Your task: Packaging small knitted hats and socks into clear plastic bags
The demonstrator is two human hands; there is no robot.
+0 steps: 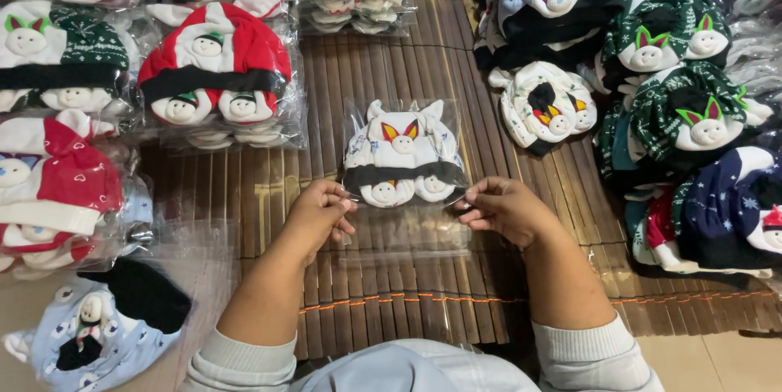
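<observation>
Centre of view: a clear plastic bag (403,166) with a white plush hat (402,156) inside, flat on the brown slatted mat (456,278). Left hand (319,214) at seven o'clock of the bag, fingers (340,199) pinched narrow on its lower edge; right hand (503,208) at five o'clock, fingers likewise pinched on the opposite corner. Held so, seemingly, to keep the open flap taut and level. At ten o'clock, a stack of bagged red-and-white hats (216,74); at two o'clock, loose green hats (680,99), unbagged.
</observation>
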